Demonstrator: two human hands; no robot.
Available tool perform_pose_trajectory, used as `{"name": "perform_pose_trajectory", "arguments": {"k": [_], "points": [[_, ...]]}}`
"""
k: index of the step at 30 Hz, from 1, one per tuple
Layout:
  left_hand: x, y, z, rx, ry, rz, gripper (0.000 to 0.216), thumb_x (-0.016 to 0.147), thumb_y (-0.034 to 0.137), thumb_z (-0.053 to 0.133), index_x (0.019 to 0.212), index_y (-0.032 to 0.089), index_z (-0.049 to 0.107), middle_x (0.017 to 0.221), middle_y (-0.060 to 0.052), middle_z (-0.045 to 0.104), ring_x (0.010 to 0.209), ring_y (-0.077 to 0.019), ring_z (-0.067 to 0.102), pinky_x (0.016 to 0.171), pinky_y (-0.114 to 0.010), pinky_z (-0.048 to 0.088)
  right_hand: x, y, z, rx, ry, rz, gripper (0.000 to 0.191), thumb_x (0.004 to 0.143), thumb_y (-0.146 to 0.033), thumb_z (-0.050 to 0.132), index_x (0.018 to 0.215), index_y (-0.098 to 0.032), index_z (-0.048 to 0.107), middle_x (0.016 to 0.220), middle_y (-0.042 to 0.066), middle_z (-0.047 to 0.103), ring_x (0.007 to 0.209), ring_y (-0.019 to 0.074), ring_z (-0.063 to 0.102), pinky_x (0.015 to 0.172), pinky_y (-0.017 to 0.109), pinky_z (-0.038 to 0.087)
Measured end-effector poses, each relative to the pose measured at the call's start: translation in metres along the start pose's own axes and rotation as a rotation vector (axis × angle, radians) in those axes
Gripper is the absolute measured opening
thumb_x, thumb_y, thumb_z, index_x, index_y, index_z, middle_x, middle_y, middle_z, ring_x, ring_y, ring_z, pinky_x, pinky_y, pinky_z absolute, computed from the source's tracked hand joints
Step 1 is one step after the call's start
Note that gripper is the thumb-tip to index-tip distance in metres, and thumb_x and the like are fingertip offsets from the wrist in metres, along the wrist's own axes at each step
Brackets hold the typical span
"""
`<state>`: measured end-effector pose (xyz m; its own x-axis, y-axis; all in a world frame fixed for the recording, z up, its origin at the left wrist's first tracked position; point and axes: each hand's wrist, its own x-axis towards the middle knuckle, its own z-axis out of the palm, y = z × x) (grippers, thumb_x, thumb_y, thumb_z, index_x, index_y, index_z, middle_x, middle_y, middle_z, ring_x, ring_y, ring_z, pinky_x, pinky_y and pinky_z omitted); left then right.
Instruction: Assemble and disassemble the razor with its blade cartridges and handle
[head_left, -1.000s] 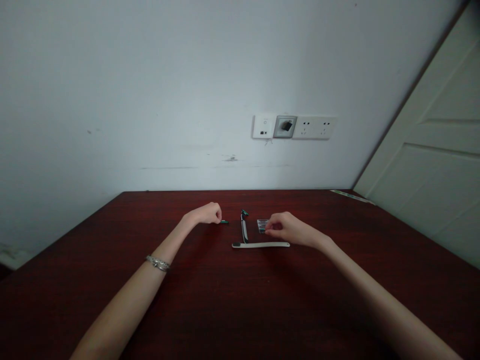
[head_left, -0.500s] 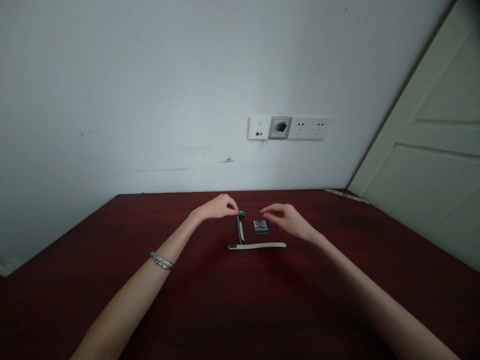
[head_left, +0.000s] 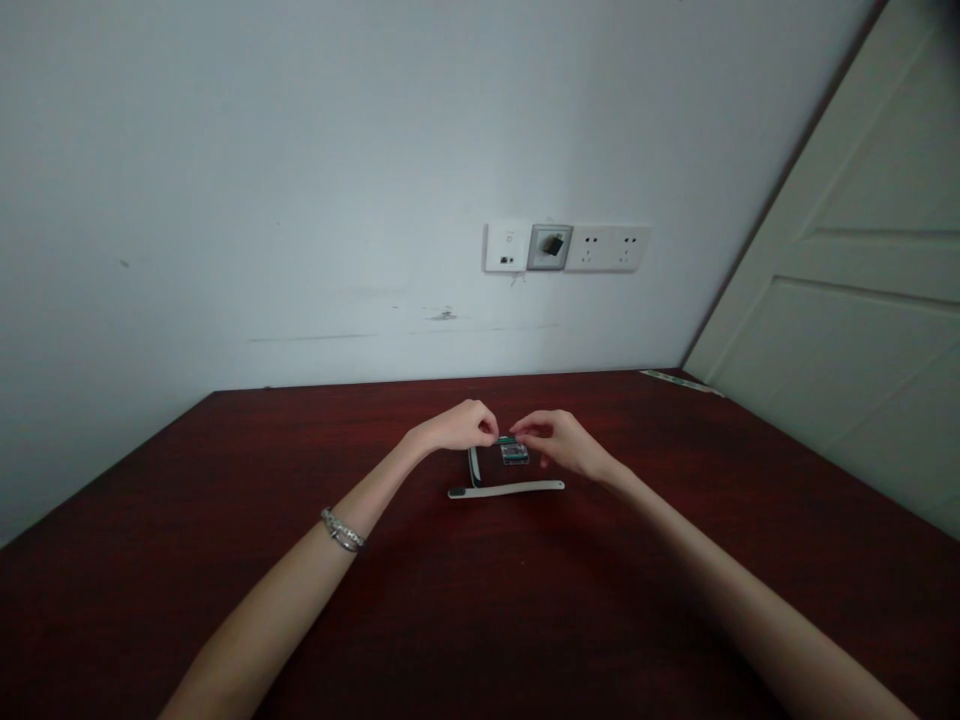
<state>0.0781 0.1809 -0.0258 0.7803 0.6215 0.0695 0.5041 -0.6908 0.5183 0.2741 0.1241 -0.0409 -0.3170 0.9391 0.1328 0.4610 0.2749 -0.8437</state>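
Observation:
Both hands meet over the far middle of the table. My left hand (head_left: 474,425) is closed, its thumb and forefinger pinching one end of a small green razor head (head_left: 506,440). At the other end, the fingertips of my right hand (head_left: 559,440) close on the same piece. Just below it lies a clear plastic blade case (head_left: 515,456). A razor handle (head_left: 475,468), pale with a dark edge, lies beneath my left hand, which hides its top end. Across its near end lies a long pale handle (head_left: 517,489) with a dark left tip and a small hole at the right.
The dark red wooden table (head_left: 450,600) runs back to a white wall with several sockets (head_left: 607,248) and a black plug (head_left: 553,246). A pale printed strip (head_left: 681,382) lies at the far right edge, beside a white panelled door (head_left: 847,300).
My left hand has moved right with the green razor head, away from the handle's top and over the clear case. My right hand's fingers have come in to meet it. The view has shifted slightly.

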Motion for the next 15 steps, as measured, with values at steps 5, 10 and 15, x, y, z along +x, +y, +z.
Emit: {"name": "perform_pose_trajectory", "arguments": {"k": [5,10,15], "points": [[0.001,-0.002,0.002,-0.038,0.019,0.012,0.020,0.069,0.014,0.052,0.077,0.010,0.070,0.073,-0.004,0.068,0.065,-0.0130,0.058,0.062,-0.021,0.040,0.002,0.005,0.001,-0.015,0.017,0.026,0.016,0.074,-0.022,0.057,0.082,-0.012,0.067,0.072,0.003,0.066,0.041,0.0050,0.051,0.036,0.016,0.044],[0.000,-0.006,0.000,-0.065,0.044,0.014,0.020,0.071,0.018,0.053,0.079,0.011,0.070,0.075,-0.005,0.068,0.067,-0.0134,0.058,0.063,-0.021,0.040,0.004,0.010,0.002,0.008,0.046,0.039,0.016,0.075,-0.022,0.058,0.081,-0.011,0.068,0.067,0.003,0.066,0.038,0.0058,0.052,0.034,0.016,0.043],[-0.001,-0.009,0.000,-0.092,0.094,-0.047,0.023,0.072,0.026,0.058,0.082,0.009,0.071,0.071,-0.005,0.067,0.062,-0.0132,0.055,0.057,-0.021,0.038,0.008,0.015,0.000,0.105,0.106,0.058,0.020,0.073,-0.025,0.060,0.082,-0.009,0.068,0.073,0.005,0.067,0.040,0.0070,0.054,0.036,0.018,0.047]]}}
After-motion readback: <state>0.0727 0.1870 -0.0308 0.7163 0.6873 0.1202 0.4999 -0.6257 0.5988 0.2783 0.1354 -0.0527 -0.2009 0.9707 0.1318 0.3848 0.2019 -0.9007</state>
